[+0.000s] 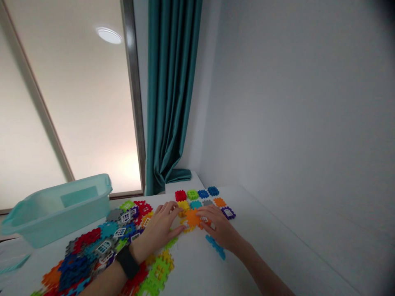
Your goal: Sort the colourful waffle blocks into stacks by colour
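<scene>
On the white table (277, 246) both hands rest around an orange interlocking tile (193, 218). My left hand (160, 230), with a black wristband, lies with its fingers stretched towards the tile's left side, touching a yellow tile (183, 205). My right hand (219, 229) covers the tile's right edge, fingers bent down onto it. Beyond them lie joined tiles: red (180, 195), green (192, 194), blue (203, 193), another blue (213, 190), teal, grey, orange, and a purple window piece (228, 212).
A heap of loose coloured tiles (92, 250) spreads under my left forearm. A pale teal plastic bin (58, 211) stands at the left. A blue tile (216, 246) lies under my right wrist. A teal curtain (169, 102) hangs at the back; a white wall borders the right.
</scene>
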The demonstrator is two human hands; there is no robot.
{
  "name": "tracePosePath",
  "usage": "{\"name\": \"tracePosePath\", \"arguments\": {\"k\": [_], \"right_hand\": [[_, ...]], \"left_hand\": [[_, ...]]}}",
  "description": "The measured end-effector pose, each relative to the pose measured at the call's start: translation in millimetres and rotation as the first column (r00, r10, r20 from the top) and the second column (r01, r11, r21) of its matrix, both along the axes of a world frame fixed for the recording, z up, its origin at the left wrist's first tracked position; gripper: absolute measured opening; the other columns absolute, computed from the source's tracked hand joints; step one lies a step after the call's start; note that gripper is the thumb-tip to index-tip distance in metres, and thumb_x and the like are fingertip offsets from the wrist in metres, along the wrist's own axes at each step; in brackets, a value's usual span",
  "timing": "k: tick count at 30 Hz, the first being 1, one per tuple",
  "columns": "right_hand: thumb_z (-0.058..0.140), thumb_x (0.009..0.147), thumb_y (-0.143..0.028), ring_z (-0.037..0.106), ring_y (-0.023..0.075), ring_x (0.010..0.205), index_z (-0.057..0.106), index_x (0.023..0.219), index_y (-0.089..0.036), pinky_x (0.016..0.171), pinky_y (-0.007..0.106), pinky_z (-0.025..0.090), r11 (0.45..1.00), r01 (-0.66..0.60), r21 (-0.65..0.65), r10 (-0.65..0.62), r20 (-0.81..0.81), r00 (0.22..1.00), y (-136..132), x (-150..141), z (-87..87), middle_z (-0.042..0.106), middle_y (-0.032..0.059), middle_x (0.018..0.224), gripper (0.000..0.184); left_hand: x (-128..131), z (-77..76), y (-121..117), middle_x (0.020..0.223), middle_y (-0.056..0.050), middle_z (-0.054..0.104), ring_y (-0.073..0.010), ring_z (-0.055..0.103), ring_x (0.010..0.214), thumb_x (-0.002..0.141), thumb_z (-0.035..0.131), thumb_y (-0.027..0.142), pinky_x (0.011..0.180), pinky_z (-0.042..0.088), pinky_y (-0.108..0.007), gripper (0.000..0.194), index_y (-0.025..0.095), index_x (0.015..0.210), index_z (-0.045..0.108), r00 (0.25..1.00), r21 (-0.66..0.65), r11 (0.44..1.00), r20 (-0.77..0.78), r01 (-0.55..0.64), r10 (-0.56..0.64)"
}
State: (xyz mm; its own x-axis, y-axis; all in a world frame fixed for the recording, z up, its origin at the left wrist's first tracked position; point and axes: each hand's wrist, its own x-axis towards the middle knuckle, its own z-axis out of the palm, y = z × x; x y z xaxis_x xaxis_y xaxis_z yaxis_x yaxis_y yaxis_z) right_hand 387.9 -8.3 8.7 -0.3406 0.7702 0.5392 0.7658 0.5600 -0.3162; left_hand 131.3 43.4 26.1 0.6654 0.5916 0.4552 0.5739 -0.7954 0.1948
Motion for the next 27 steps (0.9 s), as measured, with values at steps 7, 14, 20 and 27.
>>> {"name": "tracePosePath", "arguments": {"k": [7, 14, 20, 27], "right_hand": [[0.058, 0.091, -0.024, 0.061, 0.0262, 0.120, 0.067, 0.116, -0.021, 0.111, 0.050, 0.041, 0.986, 0.115, -0.119, -0.126, -0.091, 0.988, 35.6, 82.4, -15.4, 0.070, 0.0104, 0.124, 0.027], [0.058, 0.086, -0.023, 0.065, 0.0244, 0.104, 0.070, 0.111, -0.019, 0.100, 0.044, 0.049, 0.945, 0.213, -0.247, -0.237, -0.074, 0.969, 67.7, 134.9, -25.6, 0.073, 0.0094, 0.116, 0.028], [0.057, 0.085, -0.024, 0.067, 0.0235, 0.097, 0.073, 0.106, -0.021, 0.095, 0.041, 0.051, 0.920, 0.221, -0.324, -0.263, -0.091, 0.960, 77.2, 151.0, -33.5, 0.074, 0.0084, 0.112, 0.027], [0.058, 0.083, -0.023, 0.067, 0.0236, 0.098, 0.073, 0.105, -0.021, 0.095, 0.040, 0.051, 0.912, 0.196, -0.360, -0.248, -0.104, 0.963, 78.5, 157.7, -34.9, 0.074, 0.0075, 0.114, 0.027]], "left_hand": [[28.8, 8.4, 6.7, 0.122, -0.008, 0.057, -0.0283, 0.058, 0.106, 0.090, 0.063, 0.023, 0.095, 0.047, -0.045, 0.027, 0.024, 0.117, 0.061, 0.996, 0.011, 0.996, -0.025, 0.084, -0.083], [40.7, 12.2, 7.3, 0.127, -0.009, 0.055, -0.0275, 0.058, 0.106, 0.091, 0.060, 0.022, 0.095, 0.047, -0.044, 0.028, 0.026, 0.118, 0.062, 0.990, -0.035, 0.991, -0.044, 0.131, -0.133], [40.1, 11.0, 7.8, 0.126, -0.008, 0.056, -0.0290, 0.056, 0.112, 0.091, 0.060, 0.022, 0.097, 0.047, -0.044, 0.030, 0.028, 0.120, 0.062, 0.984, -0.052, 0.985, -0.060, 0.165, -0.168], [52.0, 0.2, 12.5, 0.124, -0.008, 0.056, -0.0284, 0.055, 0.112, 0.091, 0.060, 0.020, 0.099, 0.047, -0.046, 0.028, 0.027, 0.117, 0.060, 0.970, -0.014, 0.973, -0.072, 0.230, -0.231]]}}
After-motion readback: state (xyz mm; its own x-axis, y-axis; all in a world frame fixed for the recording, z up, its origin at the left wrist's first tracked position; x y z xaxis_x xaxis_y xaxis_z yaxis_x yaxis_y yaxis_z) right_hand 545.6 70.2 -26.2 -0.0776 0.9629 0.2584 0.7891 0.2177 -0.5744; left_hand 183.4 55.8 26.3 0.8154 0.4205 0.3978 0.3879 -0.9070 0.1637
